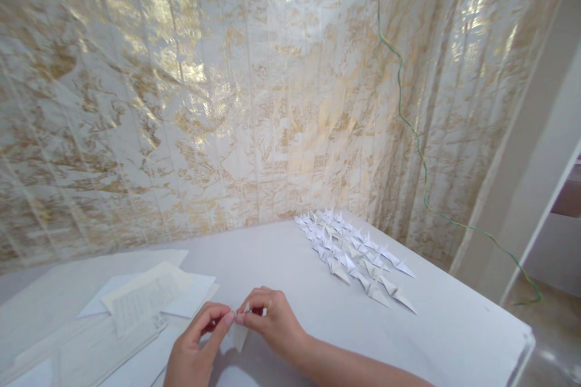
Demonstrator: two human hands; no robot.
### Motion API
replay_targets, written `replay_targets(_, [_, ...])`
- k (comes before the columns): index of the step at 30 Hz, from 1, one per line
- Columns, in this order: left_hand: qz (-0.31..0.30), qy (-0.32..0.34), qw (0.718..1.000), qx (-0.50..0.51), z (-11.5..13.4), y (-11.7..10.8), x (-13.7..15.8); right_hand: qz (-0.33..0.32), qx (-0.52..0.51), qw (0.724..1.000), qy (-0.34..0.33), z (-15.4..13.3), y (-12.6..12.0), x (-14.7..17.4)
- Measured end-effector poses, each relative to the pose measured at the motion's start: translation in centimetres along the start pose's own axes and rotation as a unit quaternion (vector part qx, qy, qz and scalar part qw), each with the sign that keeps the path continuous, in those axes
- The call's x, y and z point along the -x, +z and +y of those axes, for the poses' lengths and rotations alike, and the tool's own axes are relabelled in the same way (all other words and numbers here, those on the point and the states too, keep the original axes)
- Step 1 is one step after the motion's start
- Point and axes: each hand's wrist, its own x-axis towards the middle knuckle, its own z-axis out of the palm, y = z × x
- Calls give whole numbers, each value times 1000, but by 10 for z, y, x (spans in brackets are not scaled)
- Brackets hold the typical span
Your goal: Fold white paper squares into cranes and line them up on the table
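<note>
White table (281, 254), folded paper cranes (354, 254) in rows, loose paper sheets (149, 296) at left

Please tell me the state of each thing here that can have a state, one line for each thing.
Small white paper piece: partly folded, pinched between both hands above the table.
Left hand: fingertips closed on the paper piece.
Right hand: fingertips closed on the paper piece.
Folded paper cranes: finished, laid in rows on the table.
Paper sheets: flat, unfolded, overlapping.
Green wire: hanging loose.

Matt white paper cranes (354, 254), glossy wall (204, 103)

Glossy gold-marbled wall (227, 103) rises behind a white table (454, 320).
</note>
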Motion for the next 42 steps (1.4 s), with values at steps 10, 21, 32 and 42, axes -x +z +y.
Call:
replay_targets(10, [3, -33, 999, 33, 6, 3, 1, 11, -13, 999, 37, -2, 1, 1])
replay_targets(21, [23, -99, 992, 77, 11, 14, 6, 21, 29, 997, 62, -7, 0, 2])
replay_targets(32, [-1, -56, 997, 54, 18, 19, 9, 15, 62, 998, 1, -11, 0, 4])
replay_targets(42, [35, 36, 999, -11, 16, 15, 7, 35, -49, 998, 33, -10, 1, 3])
